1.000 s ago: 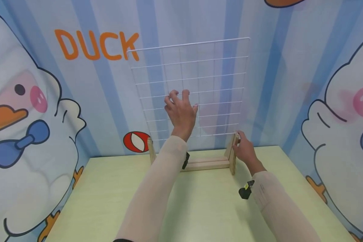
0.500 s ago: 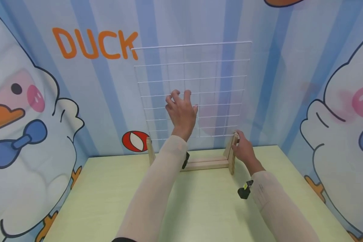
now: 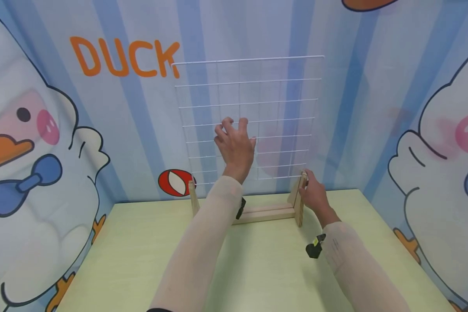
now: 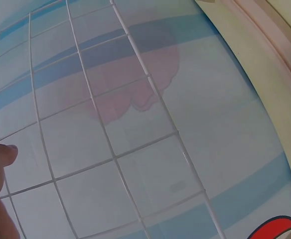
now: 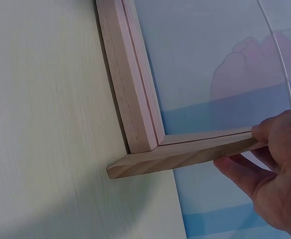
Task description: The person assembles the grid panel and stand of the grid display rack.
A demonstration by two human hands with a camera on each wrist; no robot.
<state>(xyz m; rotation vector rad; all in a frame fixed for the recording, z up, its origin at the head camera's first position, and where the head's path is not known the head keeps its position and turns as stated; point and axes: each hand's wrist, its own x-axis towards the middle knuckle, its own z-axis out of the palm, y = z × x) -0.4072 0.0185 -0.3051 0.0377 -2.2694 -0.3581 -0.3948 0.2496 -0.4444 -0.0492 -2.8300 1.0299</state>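
Observation:
A white wire grid panel (image 3: 248, 60) stands upright above a pale wooden stand (image 3: 265, 215), its bottom bar level with the tops of the two side posts. My left hand (image 3: 235, 149) grips the grid near its middle, fingers bent at the wires; in the left wrist view only the thumb (image 4: 6, 152) and part of the palm show. At the right post (image 3: 298, 208), my right hand (image 3: 316, 197) pinches the upper end close to the grid's lower corner. The right wrist view shows thumb and fingers on either side of that post (image 5: 185, 154). My left forearm hides part of the stand.
The stand rests on a pale yellow-green table (image 3: 148, 242) near its back edge. Behind hangs a blue striped cloth (image 3: 347, 86) printed with ducks, orange lettering (image 3: 125, 58) and a red ball (image 3: 175, 182). Similar printed walls rise on both sides.
The grid panel has shifted a little to the right and lower, and its top bar lies more level. My left hand has moved slightly with it; the right hand stays at the post.

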